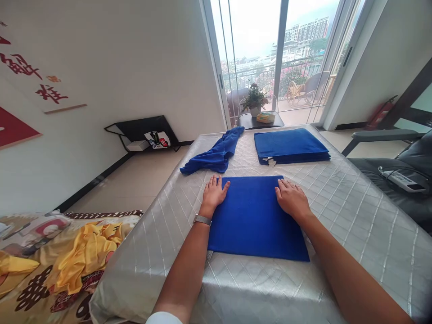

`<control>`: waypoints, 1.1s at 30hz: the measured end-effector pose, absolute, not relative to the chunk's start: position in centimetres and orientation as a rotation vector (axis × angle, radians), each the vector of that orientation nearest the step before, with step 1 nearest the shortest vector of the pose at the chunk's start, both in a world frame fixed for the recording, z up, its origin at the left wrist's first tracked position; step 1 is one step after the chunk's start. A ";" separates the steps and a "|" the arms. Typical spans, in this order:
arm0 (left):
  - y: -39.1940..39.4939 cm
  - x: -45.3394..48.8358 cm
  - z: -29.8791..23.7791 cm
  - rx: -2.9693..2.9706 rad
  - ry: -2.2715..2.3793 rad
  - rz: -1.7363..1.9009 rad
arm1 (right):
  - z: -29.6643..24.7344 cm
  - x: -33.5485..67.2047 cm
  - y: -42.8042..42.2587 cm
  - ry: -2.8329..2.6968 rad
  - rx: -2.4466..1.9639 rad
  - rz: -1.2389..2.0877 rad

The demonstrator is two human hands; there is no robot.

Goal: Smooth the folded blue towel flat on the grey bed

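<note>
A folded blue towel (253,216) lies flat on the silver quilted table cover (354,202) in front of me. My left hand (213,192) rests flat with fingers stretched out on the towel's far left corner. My right hand (290,197) lies flat, fingers apart, on the towel's far right corner. Beyond it sits a neat stack of folded blue towels (290,145) at the far right. An unfolded, crumpled blue towel (216,153) lies at the far left, partly over the table's edge.
A patterned blanket with yellow cloth (50,261) lies at the lower left. A dark chair with a remote (405,180) stands right of the table. A small table with a potted plant (254,101) stands before the glass balcony door.
</note>
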State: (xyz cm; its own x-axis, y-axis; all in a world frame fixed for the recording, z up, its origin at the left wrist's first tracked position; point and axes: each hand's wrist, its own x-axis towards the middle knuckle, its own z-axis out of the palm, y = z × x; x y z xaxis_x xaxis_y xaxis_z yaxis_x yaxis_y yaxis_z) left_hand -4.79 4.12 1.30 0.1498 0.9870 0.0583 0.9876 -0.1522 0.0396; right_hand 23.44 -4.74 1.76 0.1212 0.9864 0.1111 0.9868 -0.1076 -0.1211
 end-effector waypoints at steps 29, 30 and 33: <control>1.1 0.1 1.8 -2.631 -1.771 -0.069 | 1.4 23.1 -4.4 -2.010 -2.300 -0.049; 0.8 0.2 1.9 -2.656 -1.747 -0.066 | 1.3 22.9 -4.7 -2.015 -2.307 -0.023; -0.3 1.0 2.1 -2.793 -1.633 -0.063 | 0.9 22.4 -5.1 -2.011 -2.351 0.069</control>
